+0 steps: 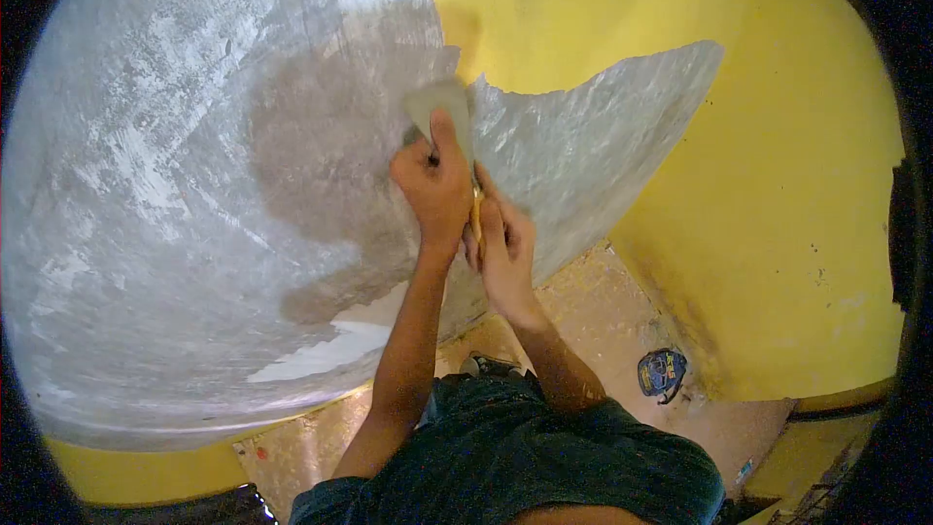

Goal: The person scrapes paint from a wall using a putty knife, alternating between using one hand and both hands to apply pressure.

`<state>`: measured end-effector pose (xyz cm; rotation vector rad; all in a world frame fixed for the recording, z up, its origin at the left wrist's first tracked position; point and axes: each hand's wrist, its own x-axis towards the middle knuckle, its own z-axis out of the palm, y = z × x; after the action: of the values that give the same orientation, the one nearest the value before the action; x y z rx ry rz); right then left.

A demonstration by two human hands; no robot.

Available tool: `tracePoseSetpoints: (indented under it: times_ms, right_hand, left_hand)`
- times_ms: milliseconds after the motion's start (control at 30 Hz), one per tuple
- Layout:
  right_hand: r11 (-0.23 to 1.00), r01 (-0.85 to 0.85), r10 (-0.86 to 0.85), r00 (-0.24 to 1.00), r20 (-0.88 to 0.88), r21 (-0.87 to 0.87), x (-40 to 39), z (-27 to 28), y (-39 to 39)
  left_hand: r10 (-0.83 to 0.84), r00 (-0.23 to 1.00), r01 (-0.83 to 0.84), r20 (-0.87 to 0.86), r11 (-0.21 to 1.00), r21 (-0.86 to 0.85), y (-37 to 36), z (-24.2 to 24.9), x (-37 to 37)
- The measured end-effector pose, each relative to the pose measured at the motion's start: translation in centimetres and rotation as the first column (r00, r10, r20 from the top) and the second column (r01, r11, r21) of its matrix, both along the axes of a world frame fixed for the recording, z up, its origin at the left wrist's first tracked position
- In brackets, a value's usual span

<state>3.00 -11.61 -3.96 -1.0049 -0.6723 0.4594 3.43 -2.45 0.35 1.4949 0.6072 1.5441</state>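
My left hand [434, 180] is closed around a putty knife [449, 102], its thumb lying along the broad grey blade. The blade is against or just over the wall, near the ragged border between grey coating [573, 136] and yellow paint [544, 19]. Just below and to the right, my right hand [507, 248] is closed on a narrow yellowish handle [476, 214]. Whether that handle belongs to the same tool or a second one is hidden by my left hand.
White smears [335, 350] mark the lower part of the grey wall. A dark blue bag-like item [662, 372] lies on the stained floor [603, 321] to the right. Yellow wall [777, 224] continues at the right side. A dark object [194, 507] is at the lower left.
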Motion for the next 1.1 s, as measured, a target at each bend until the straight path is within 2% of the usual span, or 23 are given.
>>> tracePoseSetpoints:
  times_ms: [67,167,200,267,333,467,533,600,667,767,900,967,1033,1100]
  right_hand:
    - [1.0,0.013,-0.013,1.0,-0.008,0.01,0.5,0.8,0.3]
    - [0.997,0.013,-0.016,0.999,0.051,0.073,0.4,0.8,-0.1]
    - [1.0,-0.001,0.0,0.999,0.034,0.016,-0.7,0.2,-1.0]
    - [0.999,-0.019,0.02,1.0,0.021,-0.033,-0.9,0.0,-0.9]
    - [0.999,0.02,-0.02,1.0,-0.016,0.033,-1.3,0.0,-0.3]
    - [1.0,0.015,-0.014,0.998,-0.055,0.016,0.1,1.1,0.1]
    - [0.999,0.026,-0.027,0.997,0.071,0.021,0.1,-0.1,0.0]
    - [0.998,0.042,-0.045,0.997,0.058,0.047,-0.9,-2.1,-0.2]
    - [0.997,0.049,-0.051,0.998,0.039,0.065,-1.2,-2.7,-0.2]
    - [0.997,0.071,-0.071,0.997,-0.018,-0.029,-0.9,-2.8,-0.5]
    - [0.992,0.123,-0.123,0.992,0.016,0.007,-0.4,-3.1,0.0]
    - [0.991,0.135,-0.135,0.991,0.024,-0.008,-0.6,-3.2,0.1]
    - [0.991,0.126,-0.12,0.986,-0.113,0.047,-1.5,-3.0,0.2]
    - [0.99,0.133,-0.129,0.988,-0.085,0.042,-0.9,-2.7,0.7]
  left_hand:
    - [-0.025,1.0,0.023,0.014,0.992,0.121,0.8,1.5,0.8]
    - [-0.087,0.996,0.086,0.025,0.996,0.034,0.5,1.2,0.3]
    - [-0.086,0.996,0.084,0.035,0.995,0.046,0.2,0.8,0.0]
    - [0.005,0.999,-0.005,-0.036,1.0,0.001,-0.5,-0.4,-0.8]
    - [-0.016,0.999,0.018,-0.047,0.999,0.036,-0.3,0.6,-0.9]
    - [-0.085,0.996,0.086,-0.01,0.994,0.065,0.6,1.9,0.6]
    - [-0.063,0.998,0.065,-0.028,0.996,0.063,0.4,0.6,0.3]
    - [-0.042,0.998,0.045,-0.044,0.997,0.068,0.5,-1.4,0.2]
    - [-0.038,0.983,0.05,-0.182,0.997,0.063,0.7,-3.6,0.1]
    - [-0.065,0.965,0.096,-0.254,0.989,0.111,0.2,-2.1,0.3]
    - [-0.099,0.945,0.15,-0.313,0.978,0.145,0.4,-1.2,0.6]
    - [-0.171,0.919,0.215,-0.355,0.973,0.088,0.4,-1.2,0.6]
    - [-0.16,0.908,0.206,-0.387,0.975,0.08,0.7,-2.2,0.8]
    - [-0.15,0.899,0.198,-0.412,0.977,0.077,1.2,-2.6,1.4]
